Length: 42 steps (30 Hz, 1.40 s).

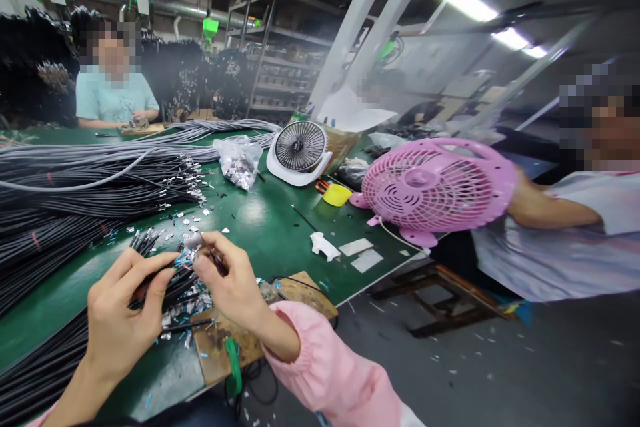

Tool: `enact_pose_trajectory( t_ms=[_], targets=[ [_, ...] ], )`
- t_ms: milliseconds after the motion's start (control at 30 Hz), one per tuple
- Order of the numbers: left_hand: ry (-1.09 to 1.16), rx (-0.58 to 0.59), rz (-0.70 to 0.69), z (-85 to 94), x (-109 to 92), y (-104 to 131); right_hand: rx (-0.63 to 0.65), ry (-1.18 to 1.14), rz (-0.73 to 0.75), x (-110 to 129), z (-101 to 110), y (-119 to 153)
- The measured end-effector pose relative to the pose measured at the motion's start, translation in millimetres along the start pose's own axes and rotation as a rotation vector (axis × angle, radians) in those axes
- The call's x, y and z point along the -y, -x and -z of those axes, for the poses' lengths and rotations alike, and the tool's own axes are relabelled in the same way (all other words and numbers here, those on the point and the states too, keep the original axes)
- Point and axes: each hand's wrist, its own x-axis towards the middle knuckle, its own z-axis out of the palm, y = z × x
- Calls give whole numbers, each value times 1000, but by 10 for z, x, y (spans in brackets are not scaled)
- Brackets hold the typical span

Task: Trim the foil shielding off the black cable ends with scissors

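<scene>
My left hand [120,313] is closed on a black cable, pinching near its stripped end, where thin blue and pink wires [186,255] stick out. Close against these wires, my right hand [235,280] has its fingers curled round a small dark tool with a shiny metal tip [193,241]; its exact kind is hard to make out. Under both hands lie more black cables [45,367] and scraps of silver foil [187,303]. A worn wooden board [220,350] with a green strap [233,367] sits at the table edge beneath my right wrist.
Bundled black cables [100,197] and grey cables [100,155] cover the left of the green table [280,240]. Farther back stand a plastic bag [241,163], white fan [300,150] and yellow tape roll [337,195]. A person holds a pink fan [425,180] at right; another person sits opposite.
</scene>
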Motion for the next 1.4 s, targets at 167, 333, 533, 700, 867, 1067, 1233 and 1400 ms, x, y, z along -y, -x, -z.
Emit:
enact_pose_trajectory(
  t_ms=[167,333,533,700,867,1067,1233,1400],
  targets=[
    [5,-50,9,47,-24,-19,34,141,144,14,48,-18],
    [-6,-36,3,54,-17,-11,109,162,210,-3,44,3],
    [-24,-32,1,50,-2,24,98,168,202,-17,48,-11],
    [-20,-41,-4,43,-11,27,132,133,196,20,61,-25],
    [-40,-37,-23,34,-15,35,144,99,176,22,68,-30],
    [-44,-90,89,49,-20,12,26,168,263,35,61,-17],
    [42,13,131,75,-35,-77,-15,258,278,51,51,16],
    [262,300,355,105,-47,-171,10,282,289,49,74,23]
  ],
)
